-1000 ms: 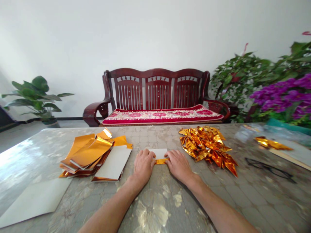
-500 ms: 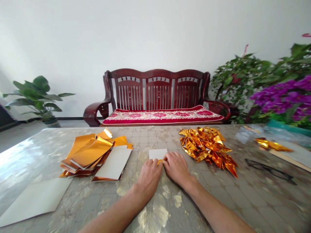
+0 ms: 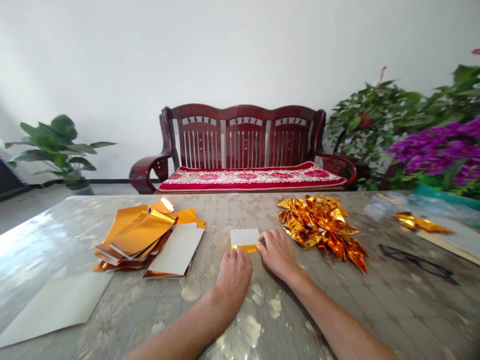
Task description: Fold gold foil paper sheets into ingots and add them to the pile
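A small sheet of gold foil paper (image 3: 244, 236) lies on the table in front of me, white side up, with a gold strip folded over along its near edge. My left hand (image 3: 236, 275) has its bent fingers pressed together on the near edge of that strip. At the strip's right end my right hand (image 3: 278, 254) is closed, thumb and fingers gripping the sheet's edge. Left of my hands is a loose pile of gold foil sheets (image 3: 140, 232). To the right sits a heap of folded gold foil pieces (image 3: 320, 225).
A pale card (image 3: 56, 307) lies at the table's left front. Black eyeglasses (image 3: 416, 261), a single folded foil piece (image 3: 423, 223) and clear plastic wrapping (image 3: 386, 204) are on the right. Behind the table (image 3: 210, 320) stands a wooden bench (image 3: 243, 135), with plants on both sides.
The gold strip along the paper's near edge now shows more fully. My left hand has drawn back slightly toward me, and my right hand has shifted a little right along the fold.
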`<state>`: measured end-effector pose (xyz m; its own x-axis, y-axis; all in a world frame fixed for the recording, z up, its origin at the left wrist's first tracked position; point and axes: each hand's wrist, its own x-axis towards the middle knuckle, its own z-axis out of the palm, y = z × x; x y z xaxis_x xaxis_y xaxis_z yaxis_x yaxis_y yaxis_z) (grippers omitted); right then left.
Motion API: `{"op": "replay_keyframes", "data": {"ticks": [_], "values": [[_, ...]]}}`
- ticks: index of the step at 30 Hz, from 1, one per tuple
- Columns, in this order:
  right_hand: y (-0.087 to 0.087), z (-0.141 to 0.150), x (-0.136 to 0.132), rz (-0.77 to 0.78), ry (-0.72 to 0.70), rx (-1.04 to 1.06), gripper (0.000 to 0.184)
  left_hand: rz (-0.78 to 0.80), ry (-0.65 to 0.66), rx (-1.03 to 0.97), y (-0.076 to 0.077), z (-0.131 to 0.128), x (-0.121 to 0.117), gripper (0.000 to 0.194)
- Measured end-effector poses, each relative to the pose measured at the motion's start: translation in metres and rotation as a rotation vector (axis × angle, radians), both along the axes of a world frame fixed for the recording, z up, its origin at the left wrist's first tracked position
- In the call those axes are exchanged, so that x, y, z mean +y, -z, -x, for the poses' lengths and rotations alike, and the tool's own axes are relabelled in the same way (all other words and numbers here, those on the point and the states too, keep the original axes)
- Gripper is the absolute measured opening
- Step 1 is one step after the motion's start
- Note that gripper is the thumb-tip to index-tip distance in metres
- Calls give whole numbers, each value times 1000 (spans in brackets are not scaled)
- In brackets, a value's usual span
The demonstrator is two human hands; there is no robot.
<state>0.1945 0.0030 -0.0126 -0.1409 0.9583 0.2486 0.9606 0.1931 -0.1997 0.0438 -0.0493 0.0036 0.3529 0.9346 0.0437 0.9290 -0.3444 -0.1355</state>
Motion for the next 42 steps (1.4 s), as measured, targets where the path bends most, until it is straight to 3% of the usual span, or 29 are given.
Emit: {"op": "replay_keyframes", "data": {"ticks": [5, 11, 17, 20, 27, 36, 42], "values": [[3, -8, 1, -21, -32, -4, 16, -52, -41, 35, 3, 1, -5, 26], [2, -12, 0, -77, -174, 15, 15, -67, -8, 35, 6, 4, -4, 24], [-7, -9, -11, -86, -322, 44, 14, -142, -35, -211, 9, 22, 14, 30], [-8, -8, -14, -68, -426, 74, 22, -109, -26, -294, 9, 33, 24, 27], [-2, -8, -9, -78, -420, 100, 30, -40, -14, -387, 12, 44, 38, 27], [-2, -8, -11, -94, -510, 121, 39, -25, 0, -446, 17, 50, 44, 26], [-6, -6, -13, -82, -650, 82, 36, -25, 9, -479, 23, 49, 46, 28]]}}
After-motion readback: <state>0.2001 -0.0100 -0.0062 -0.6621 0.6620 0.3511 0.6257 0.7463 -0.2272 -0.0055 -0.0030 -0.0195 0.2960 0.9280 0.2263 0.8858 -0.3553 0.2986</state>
